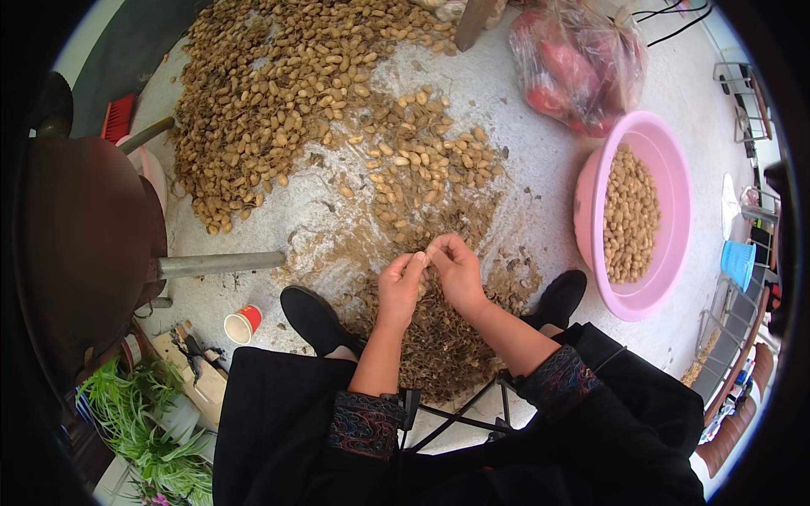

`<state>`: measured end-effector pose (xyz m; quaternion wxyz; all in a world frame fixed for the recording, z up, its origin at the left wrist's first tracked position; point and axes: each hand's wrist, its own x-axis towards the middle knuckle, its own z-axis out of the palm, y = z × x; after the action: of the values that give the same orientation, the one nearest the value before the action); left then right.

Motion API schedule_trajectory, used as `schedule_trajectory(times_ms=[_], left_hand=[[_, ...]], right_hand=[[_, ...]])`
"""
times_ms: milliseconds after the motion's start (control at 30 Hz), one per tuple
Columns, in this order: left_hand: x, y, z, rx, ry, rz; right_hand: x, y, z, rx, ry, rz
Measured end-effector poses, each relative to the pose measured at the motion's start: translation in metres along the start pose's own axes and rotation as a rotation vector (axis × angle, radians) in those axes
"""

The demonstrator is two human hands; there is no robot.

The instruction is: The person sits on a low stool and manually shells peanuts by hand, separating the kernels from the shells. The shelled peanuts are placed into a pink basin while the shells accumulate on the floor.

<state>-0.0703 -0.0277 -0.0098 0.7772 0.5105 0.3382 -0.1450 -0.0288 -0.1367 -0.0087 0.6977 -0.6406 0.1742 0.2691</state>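
My left hand (400,288) and my right hand (457,272) meet above the floor between my feet, thumbs and fingertips pinched together. Something small and pale, which looks like a peanut, shows partly between them; the fingers hide most of it. Below my hands lies a dark heap of dry roots and stems (443,348). Just beyond them, unshelled peanuts (424,158) are scattered with loose soil. A much larger pile of peanuts (272,95) spreads at the upper left. At the right, a pink plastic basin (677,253) holds peanuts in their shells (629,221).
A clear plastic bag with red contents (569,69) lies behind the basin. Left of my feet are a paper cup (242,324), a metal leg (221,264) and a dark round object (88,253). Green plants (139,417) stand at the lower left. A wooden leg (474,24) stands at the top.
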Motion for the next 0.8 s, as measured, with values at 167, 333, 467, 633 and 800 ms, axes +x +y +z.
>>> schedule_trajectory(times_ms=[167, 333, 467, 633, 800], left_hand=[[-0.002, 0.003, -0.006, -0.411, -0.090, -0.057], [0.002, -0.003, -0.039, -0.750, -0.103, -0.093], [0.003, -0.006, -0.046, -0.774, -0.125, -0.075], [0.003, -0.001, -0.039, -0.730, -0.074, -0.094], [0.005, -0.006, -0.040, -0.575, 0.119, -0.106]], right_hand=[[0.027, -0.007, -0.016, 0.069, 0.266, 0.288], [0.033, -0.020, -0.017, -0.989, 0.014, -0.003], [0.047, -0.009, 0.008, -0.960, 0.082, -0.567], [0.064, -0.002, 0.025, -1.158, 0.019, -0.524], [0.057, 0.006, 0.017, -0.781, -0.058, -0.263]])
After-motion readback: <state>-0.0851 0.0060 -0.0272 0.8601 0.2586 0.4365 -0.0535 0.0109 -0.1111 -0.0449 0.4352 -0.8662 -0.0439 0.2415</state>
